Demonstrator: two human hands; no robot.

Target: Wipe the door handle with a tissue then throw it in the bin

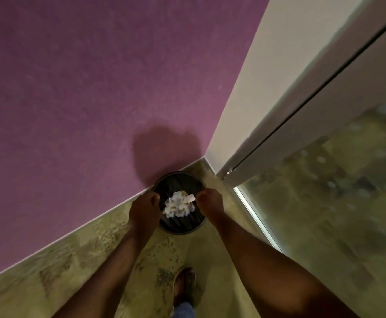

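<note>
A round dark bin (pixel 180 228) with a black liner stands on the floor against the purple wall. Crumpled white tissue (pixel 178 204) shows over its opening. My right hand (pixel 210 203) hovers at the bin's right rim, and its fingertips pinch a corner of the tissue. Over the left rim, my left hand (pixel 144 208) has its fingers curled in, and nothing shows in it. The door handle is out of view.
The purple wall (pixel 95 99) fills the left and top. A white door frame and door (pixel 279 111) run along the right, and a bright strip (pixel 256 216) lines the door's foot. My sandalled foot (pixel 185 285) stands on the mottled floor behind the bin.
</note>
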